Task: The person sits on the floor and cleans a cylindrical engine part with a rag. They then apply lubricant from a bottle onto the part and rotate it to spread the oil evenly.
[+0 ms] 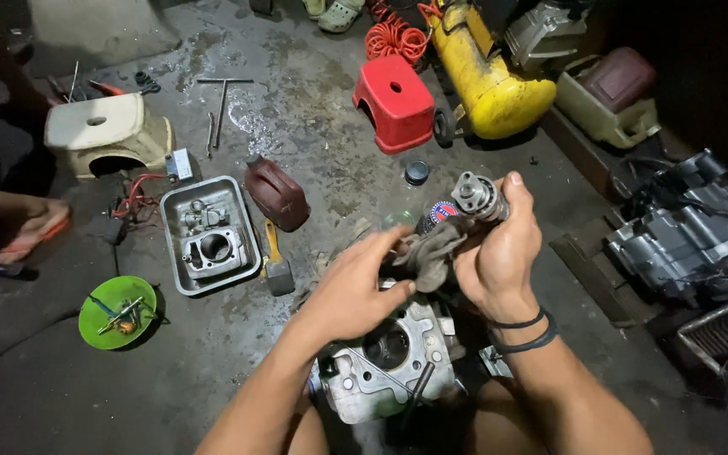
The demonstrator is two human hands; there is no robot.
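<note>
My right hand (499, 253) grips a grey metal shaft part (478, 195) with a round geared end, held up in front of me. My left hand (355, 286) pinches a dirty grey rag (434, 253) that is wrapped against the lower end of that part. Below both hands, near my knees, an aluminium engine cylinder head (381, 366) sits on the concrete floor. Two dark bands circle my right wrist.
A metal tray (175, 253) holds engine parts at the left, beside a dark red jug (276, 194), a brush (277, 268) and a green bowl (117, 312). A red stool (396, 101), a yellow compressor tank (486, 80), a cream stool (107, 131) and an engine (680, 236) ring the spot. Another person's foot (31, 227) rests at the left.
</note>
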